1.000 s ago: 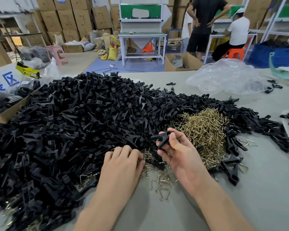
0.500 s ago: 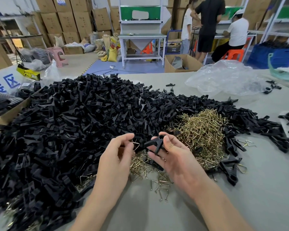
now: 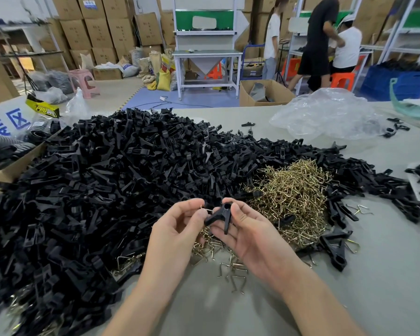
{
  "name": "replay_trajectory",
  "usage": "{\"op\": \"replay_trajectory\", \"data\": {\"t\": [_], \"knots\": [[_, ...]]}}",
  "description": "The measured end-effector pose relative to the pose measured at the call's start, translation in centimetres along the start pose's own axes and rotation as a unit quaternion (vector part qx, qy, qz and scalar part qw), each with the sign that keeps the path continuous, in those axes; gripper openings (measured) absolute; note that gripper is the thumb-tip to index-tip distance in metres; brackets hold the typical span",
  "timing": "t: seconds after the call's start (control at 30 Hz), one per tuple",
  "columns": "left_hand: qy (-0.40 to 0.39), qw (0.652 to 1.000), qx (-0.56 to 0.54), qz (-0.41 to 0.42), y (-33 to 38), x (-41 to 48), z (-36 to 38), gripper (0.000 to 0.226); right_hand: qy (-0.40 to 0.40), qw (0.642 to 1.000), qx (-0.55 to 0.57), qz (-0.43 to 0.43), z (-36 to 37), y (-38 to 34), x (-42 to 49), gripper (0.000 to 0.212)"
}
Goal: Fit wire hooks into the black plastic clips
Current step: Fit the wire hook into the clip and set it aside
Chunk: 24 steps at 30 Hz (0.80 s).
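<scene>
Black clip (image 3: 220, 215) sits pinched in my right fingers (image 3: 239, 213); my left fingers (image 3: 194, 215) pinch a wire hook (image 3: 207, 210) just beside its hole, not yet seated. Beyond them, heaps of clips (image 3: 107, 178) and hooks (image 3: 294, 192) wait.

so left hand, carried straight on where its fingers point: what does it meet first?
Probably the black clip in the right hand; the wire hook the left hand pinches would touch it first. Depth unclear from one view.
</scene>
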<state>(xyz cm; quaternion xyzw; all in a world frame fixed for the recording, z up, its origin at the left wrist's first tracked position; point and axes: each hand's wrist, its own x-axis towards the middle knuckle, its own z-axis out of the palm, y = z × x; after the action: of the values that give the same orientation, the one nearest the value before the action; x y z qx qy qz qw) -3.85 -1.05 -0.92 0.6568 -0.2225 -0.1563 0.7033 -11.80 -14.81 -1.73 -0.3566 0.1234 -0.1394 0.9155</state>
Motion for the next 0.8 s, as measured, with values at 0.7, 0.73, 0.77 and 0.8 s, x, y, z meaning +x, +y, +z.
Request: {"op": "replay_trajectory", "data": {"t": [0.7, 0.73, 0.77, 0.8], "knots": [[-0.084, 0.956, -0.239, -0.151, -0.1, 0.0, 1.2, 0.036, 0.035, 0.997, 0.024, -0.058, 0.0, -0.6, 0.0, 0.028], [-0.084, 0.954, -0.243, -0.155, -0.1, 0.0, 1.1, 0.039, 0.034, 0.997, 0.023, -0.059, -0.1, -0.7, -0.1, 0.028], [-0.083, 0.953, -0.243, -0.160, -0.1, 0.1, 1.0, 0.042, 0.032, 0.998, 0.021, -0.059, -0.1, -0.7, -0.1, 0.027], [-0.084, 0.952, -0.242, -0.166, 0.0, 0.1, 0.9, 0.043, 0.030, 0.998, 0.016, -0.060, -0.1, -0.7, -0.1, 0.026]]}}
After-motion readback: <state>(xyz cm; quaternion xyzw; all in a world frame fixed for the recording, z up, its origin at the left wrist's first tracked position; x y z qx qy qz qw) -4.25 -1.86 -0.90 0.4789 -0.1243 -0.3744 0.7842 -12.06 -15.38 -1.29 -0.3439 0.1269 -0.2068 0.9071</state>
